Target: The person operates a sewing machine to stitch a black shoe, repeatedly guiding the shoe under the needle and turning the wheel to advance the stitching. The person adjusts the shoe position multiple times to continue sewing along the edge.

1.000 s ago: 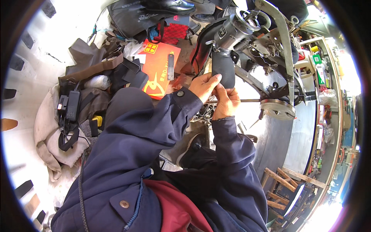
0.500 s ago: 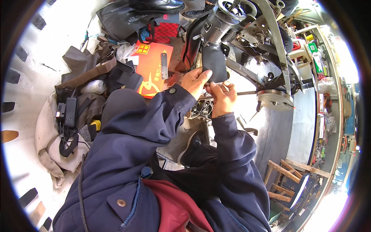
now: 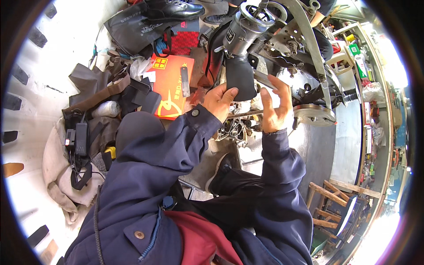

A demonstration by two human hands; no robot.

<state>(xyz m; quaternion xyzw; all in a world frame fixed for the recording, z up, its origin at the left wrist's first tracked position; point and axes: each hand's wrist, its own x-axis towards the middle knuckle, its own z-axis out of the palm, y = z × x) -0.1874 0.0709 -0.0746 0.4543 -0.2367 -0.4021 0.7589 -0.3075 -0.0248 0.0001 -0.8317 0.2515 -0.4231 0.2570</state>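
Observation:
A dark, flat, leather-like piece (image 3: pixel 240 79) with a rounded lower end hangs below the silver head of a sewing machine (image 3: pixel 242 34). My left hand (image 3: pixel 219 103) pinches its lower left edge between thumb and fingers. To the right of the piece, my right hand (image 3: pixel 278 107) is raised with thumb and fingers apart, holding nothing. Its fingertips are near a metal bar of the machine. The upper end of the dark piece is hidden under the machine head.
A round metal wheel (image 3: pixel 314 115) sits right of my right hand. Leftward lie an orange-red box (image 3: pixel 167 95) with a flat metal blade (image 3: pixel 185 82) on it, dark leather scraps (image 3: pixel 90 78) and a black shoe (image 3: pixel 174 10). A wooden stool (image 3: pixel 327 205) stands at lower right.
My right hand has let go near the lower end of the dark piece, moved right and spread its fingers. My left hand still grips the piece, slightly lower.

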